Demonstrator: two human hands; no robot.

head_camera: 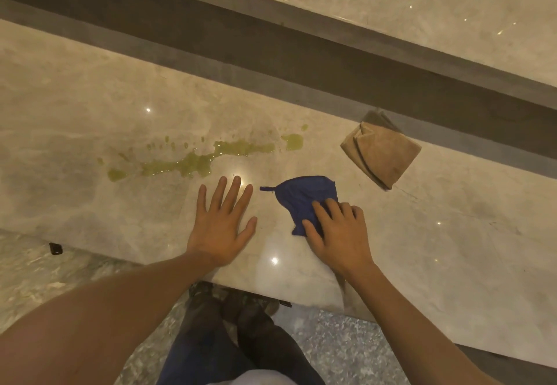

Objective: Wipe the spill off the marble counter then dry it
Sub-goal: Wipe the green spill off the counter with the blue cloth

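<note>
Spill [193,160] of yellow-green liquid streaks across the middle of the frame on the marble counter [90,119], running from a blob at centre-left to small drops at upper centre-right. Just below it, the left hand [221,228] lies flat on the stone, fingers spread and holding nothing, its fingertips close to the spill but apart from it. To the right of that hand, the right hand [337,234] presses down on the lower corner of a blue cloth [304,196], fingers bent over the fabric and thumb at its edge; whether it pinches the cloth or only rests on it cannot be told. The cloth lies on the counter, clear of the spill. At upper right, a folded tan cloth [382,155] sits near the dark strip [271,44] behind the counter. Speckled floor [346,342] shows at the bottom.
</note>
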